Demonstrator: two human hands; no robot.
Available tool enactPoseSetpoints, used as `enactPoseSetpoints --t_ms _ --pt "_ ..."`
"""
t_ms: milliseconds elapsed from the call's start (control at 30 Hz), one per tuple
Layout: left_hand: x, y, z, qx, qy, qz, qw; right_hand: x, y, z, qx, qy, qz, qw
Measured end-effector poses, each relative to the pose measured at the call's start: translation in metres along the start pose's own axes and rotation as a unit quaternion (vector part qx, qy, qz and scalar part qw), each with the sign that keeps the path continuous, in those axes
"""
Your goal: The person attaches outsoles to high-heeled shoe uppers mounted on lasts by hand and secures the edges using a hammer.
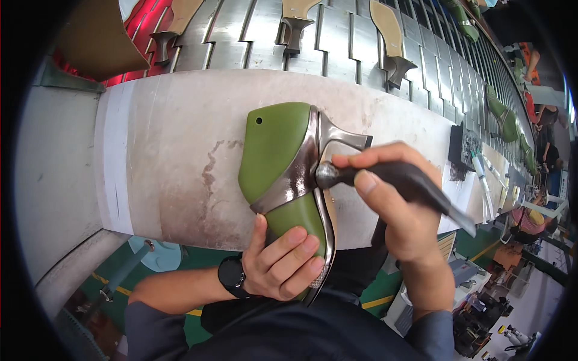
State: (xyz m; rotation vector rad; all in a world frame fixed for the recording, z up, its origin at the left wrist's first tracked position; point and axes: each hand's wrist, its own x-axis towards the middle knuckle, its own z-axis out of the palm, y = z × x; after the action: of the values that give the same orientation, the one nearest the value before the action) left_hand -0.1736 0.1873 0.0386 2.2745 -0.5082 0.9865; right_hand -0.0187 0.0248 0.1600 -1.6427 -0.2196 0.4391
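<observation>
Evidently the step in hand is working the bronze strap (295,180) down along the sole edge with a hammer (415,183); its round metal head sits at that edge, just beyond the right fingertips, though whether it presses or taps cannot be told. The next move seems to call for a firm hold by the left hand (278,265) and small, controlled pressure from the right hand (400,213), so that the shiny surface is not marked. The left hand is half curled, its fingers laid over the toe half of the green shoe last (277,135). The right hand is closed round the hammer's dark handle near the head. The last lies on its side, its toe part under the left fingers and its wide back part reaching ahead of both hands; the heel (346,135) juts out just ahead of the right fingers. Beneath it spreads a pale board (180,168). Well ahead of the hands, a steel conveyor (337,45) bears tan heeled soles (388,30)
</observation>
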Motion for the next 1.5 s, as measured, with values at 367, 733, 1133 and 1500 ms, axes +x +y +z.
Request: enactPoseSetpoints --t_ms 367,733,1133,1500 --pt "0.004 -0.011 -0.034 -0.148 0.012 -0.044 0.988 -0.010 -0.020 -0.037 -0.397 -0.129 -0.148 0.896" --pt "0.059 -0.062 -0.087 -0.662 0.070 -0.324 0.672 -0.057 0.055 -0.031 0.349 -0.100 0.146 0.920" --pt "0.051 -0.013 -0.049 0.156 -0.153 -0.030 0.975 0.052 0.022 -0.087 0.201 0.340 -0.182 0.900" --pt "0.056 -0.014 -0.051 0.164 -0.147 -0.002 0.975 0.145 0.051 -0.158 -0.303 0.488 -0.158 0.803"
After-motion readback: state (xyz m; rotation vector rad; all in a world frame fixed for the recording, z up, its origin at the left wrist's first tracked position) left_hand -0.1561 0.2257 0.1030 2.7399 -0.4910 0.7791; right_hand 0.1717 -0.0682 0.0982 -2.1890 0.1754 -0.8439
